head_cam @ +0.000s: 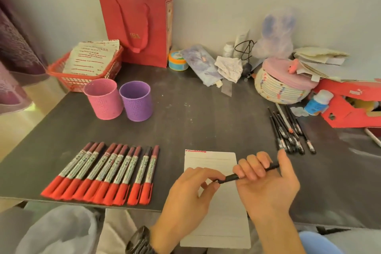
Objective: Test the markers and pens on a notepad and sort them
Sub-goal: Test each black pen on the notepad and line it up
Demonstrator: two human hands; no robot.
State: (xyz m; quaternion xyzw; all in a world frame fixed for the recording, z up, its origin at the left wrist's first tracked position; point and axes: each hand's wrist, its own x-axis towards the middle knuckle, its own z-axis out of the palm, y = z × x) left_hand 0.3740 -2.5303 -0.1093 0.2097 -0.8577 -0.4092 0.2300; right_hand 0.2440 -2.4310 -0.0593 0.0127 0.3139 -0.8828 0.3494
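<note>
A slim black pen (232,177) lies across both hands above the white lined notepad (210,162). My right hand (266,187) grips its barrel with curled fingers, while my left hand (191,192) pinches the pen's cap end. Several red-capped markers (107,173) lie in a neat row at the table's front left. A loose pile of black pens (288,133) lies at the right, beyond my right hand. A pink cup (103,99) and a purple cup (137,104) stand side by side at mid left.
A red paper bag (140,24) and a red basket with papers (86,68) stand at the back left. A woven lidded basket (282,84), a red cardboard box (350,105) and clutter fill the back right. A lined bin (59,231) sits below the table's front edge.
</note>
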